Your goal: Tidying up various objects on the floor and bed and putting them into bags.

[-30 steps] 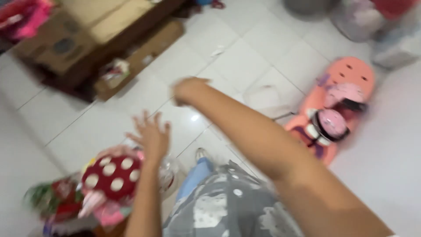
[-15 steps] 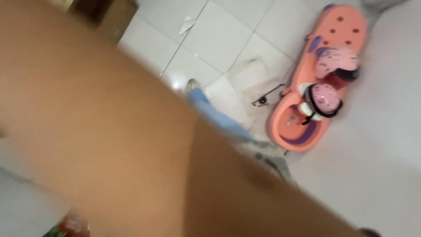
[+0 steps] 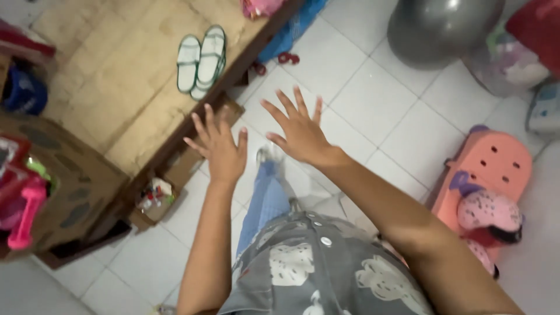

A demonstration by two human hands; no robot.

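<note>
Both my hands are stretched out in front of me over a white tiled floor (image 3: 373, 99), fingers spread and holding nothing. My left hand (image 3: 220, 146) hovers above the corner of a low wooden platform (image 3: 116, 87). My right hand (image 3: 297, 129) is beside it, a little further out, over the tiles. Below the hands I see my blue-jeaned leg (image 3: 263, 201) and a grey printed garment (image 3: 315, 268).
A pair of white-and-green sandals (image 3: 203, 57) lies on the platform. A grey exercise ball (image 3: 443, 26) stands at the back. An orange ride-on toy (image 3: 484, 175) with pink helmets (image 3: 489, 211) lies at the right. Cardboard boxes (image 3: 64, 186) and pink toys (image 3: 23, 210) crowd the left.
The view has swung from the toy pile and my arm close to the lens toward the platform. Both hands now reach forward side by side with fingers spread.
</note>
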